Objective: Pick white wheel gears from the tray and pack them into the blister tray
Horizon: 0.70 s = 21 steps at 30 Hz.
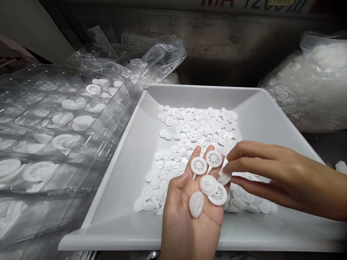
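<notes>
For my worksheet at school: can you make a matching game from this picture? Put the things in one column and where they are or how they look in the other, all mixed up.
Things:
1. Left hand
2. Right hand
3. Clear plastic blister tray
4. Clear plastic bag

Places and looks:
A. Bulging with white wheels, far right
B. Reaching in from the right, fingers at a wheel
C. Palm up, white plastic gear wheels on it
D. Lying at the left, wheels in its pockets

Pairs: 1-C, 2-B, 3-D, 4-A
</notes>
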### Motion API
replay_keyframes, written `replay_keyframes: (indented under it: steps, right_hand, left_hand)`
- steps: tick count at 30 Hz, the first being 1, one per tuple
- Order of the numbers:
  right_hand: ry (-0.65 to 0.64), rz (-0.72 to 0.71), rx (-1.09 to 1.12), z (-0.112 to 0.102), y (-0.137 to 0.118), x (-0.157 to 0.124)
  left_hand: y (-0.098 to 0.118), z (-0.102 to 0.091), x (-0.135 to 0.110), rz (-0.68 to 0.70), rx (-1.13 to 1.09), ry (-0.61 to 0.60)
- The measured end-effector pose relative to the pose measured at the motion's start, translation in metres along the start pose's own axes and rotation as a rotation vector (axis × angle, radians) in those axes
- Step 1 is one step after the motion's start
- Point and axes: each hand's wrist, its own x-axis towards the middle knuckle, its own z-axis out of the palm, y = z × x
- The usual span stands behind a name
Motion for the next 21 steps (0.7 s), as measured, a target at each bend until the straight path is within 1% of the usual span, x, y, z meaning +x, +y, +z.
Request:
replay_keyframes:
  steps: [2,5,7,9,16,21]
  right_hand:
    - [0.011,0.078,0.089,0.000,-0.001,0.002]
    - [0.042,0.246,0.204,-0.003,-0.002,0.004]
    - [0.029,0.337,0.275,-0.003,-0.002,0.006]
    - [-0.006,0.393,0.349,-0.001,-0.003,0.009]
    - [-0.060,0.511,0.508,0.005,0.000,0.014]
    - [-0.078,0.506,0.496,0.004,0.002,0.016]
  left_hand:
    - [0.001,0.000,0.001,-0.002,-0.026,0.003]
    - [0.002,0.001,0.001,-0.002,-0.060,0.018]
    - [0.002,0.000,0.001,-0.003,-0.075,0.042]
    - [0.003,-0.001,0.000,-0.008,-0.085,0.073]
    - [0.006,-0.001,0.000,-0.007,-0.065,0.132]
    - [0.005,0.002,0.002,0.001,-0.012,0.138]
